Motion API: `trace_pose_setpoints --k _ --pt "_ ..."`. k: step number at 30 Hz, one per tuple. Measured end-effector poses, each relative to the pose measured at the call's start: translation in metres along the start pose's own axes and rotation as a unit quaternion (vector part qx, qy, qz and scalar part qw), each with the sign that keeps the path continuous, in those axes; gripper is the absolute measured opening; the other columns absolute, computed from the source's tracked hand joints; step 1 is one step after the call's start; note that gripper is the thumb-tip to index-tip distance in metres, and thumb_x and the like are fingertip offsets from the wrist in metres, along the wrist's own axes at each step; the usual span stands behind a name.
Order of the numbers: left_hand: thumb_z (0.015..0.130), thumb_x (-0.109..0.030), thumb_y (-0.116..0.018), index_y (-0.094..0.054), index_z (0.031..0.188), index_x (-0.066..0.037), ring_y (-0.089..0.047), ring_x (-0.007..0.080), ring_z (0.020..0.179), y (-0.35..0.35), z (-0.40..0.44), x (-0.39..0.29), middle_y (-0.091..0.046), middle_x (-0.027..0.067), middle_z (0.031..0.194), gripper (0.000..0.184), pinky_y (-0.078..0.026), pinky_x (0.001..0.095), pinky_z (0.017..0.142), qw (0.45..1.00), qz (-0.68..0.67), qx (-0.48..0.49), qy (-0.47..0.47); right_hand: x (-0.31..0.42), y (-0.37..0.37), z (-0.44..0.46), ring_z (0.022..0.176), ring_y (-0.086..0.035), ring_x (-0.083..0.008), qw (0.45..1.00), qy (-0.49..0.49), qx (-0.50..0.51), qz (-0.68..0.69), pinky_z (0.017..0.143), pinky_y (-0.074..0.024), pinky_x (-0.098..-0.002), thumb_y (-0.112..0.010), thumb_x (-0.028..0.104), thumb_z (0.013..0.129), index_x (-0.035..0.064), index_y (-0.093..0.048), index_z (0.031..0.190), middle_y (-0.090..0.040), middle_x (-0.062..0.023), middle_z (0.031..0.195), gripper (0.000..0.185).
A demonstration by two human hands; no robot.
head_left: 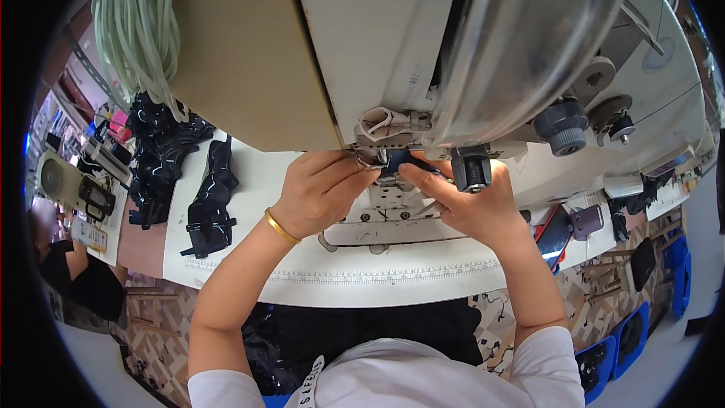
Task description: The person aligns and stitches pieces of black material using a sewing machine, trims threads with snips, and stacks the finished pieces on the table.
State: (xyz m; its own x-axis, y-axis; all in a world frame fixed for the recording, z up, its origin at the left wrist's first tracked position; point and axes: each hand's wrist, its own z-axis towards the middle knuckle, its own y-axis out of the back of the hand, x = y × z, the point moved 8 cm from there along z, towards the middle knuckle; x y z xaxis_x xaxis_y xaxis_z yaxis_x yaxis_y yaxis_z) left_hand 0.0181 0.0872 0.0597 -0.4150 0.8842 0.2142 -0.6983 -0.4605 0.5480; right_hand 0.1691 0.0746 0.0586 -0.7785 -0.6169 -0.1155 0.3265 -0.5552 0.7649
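Note:
My left hand (321,190), with a yellow bangle at its wrist, is at the needle area of an industrial sewing machine (400,38). Its thumb and fingers are pinched together on a small dark fabric piece (393,161). From the other side, my right hand (477,200) grips the same dark piece, its index finger stretched along it. The machine's head and a dark knob-like part (473,170) hide some of the right fingers. Under both hands lies the metal plate (389,200) of the machine bed.
Shiny black pieces (211,204) lie on the white table (317,279) at left, with a larger black pile (155,159) behind them. A printed ruler runs along the front edge. A phone (553,234) lies at right; blue bins (630,336) stand on the floor. Another person's arm (75,257) shows far left.

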Motion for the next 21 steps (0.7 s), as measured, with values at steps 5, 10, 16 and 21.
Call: trace_pose_setpoints --k 5,10,16,21 --pt "0.068 -0.003 -0.07 -0.068 0.086 -0.006 -0.062 0.0192 0.079 -0.003 0.004 -0.002 -0.065 0.0014 0.084 0.018 -0.051 0.0302 0.062 1.0 0.019 -0.002 0.024 -0.013 -0.013 -0.002 0.054 -0.059 -0.0082 0.999 -0.025 0.03 0.017 0.046 -0.045 -0.0236 -0.066 0.0 0.061 0.032 -0.064 0.118 -0.064 0.0062 0.068 0.066" --pt "0.069 -0.006 -0.07 -0.068 0.085 -0.008 -0.061 0.0195 0.085 -0.008 -0.008 -0.001 -0.066 0.0021 0.086 0.016 -0.05 0.0323 0.068 0.997 0.004 -0.003 0.074 -0.012 -0.015 -0.01 0.057 -0.056 -0.0096 0.999 -0.013 0.023 -0.03 0.052 -0.044 -0.0277 -0.065 0.003 0.064 0.0302 -0.064 0.119 -0.064 0.0048 0.08 0.062" --pt "0.073 -0.008 -0.074 -0.067 0.092 -0.004 -0.061 0.0223 0.067 0.171 0.011 0.019 -0.065 0.0058 0.072 0.021 -0.049 0.0326 0.062 0.954 -0.172 0.045 0.243 -0.001 0.039 -0.039 0.076 -0.067 -0.0272 0.987 -0.094 -0.096 0.089 0.063 -0.0523 -0.032 -0.064 -0.004 0.076 0.0088 -0.069 0.102 -0.067 -0.013 0.099 0.03" --pt "0.087 -0.005 -0.055 -0.064 0.093 0.004 -0.062 0.0339 0.078 0.325 -0.039 -0.172 -0.062 0.0223 0.083 0.014 -0.052 0.0425 0.069 0.654 -0.645 0.302 -0.255 -0.036 0.045 -0.108 0.057 -0.064 -0.0194 0.956 -0.231 -0.091 0.155 0.055 -0.0486 -0.0269 -0.061 -0.003 0.079 0.0007 -0.068 0.103 -0.063 -0.0109 0.068 0.024"
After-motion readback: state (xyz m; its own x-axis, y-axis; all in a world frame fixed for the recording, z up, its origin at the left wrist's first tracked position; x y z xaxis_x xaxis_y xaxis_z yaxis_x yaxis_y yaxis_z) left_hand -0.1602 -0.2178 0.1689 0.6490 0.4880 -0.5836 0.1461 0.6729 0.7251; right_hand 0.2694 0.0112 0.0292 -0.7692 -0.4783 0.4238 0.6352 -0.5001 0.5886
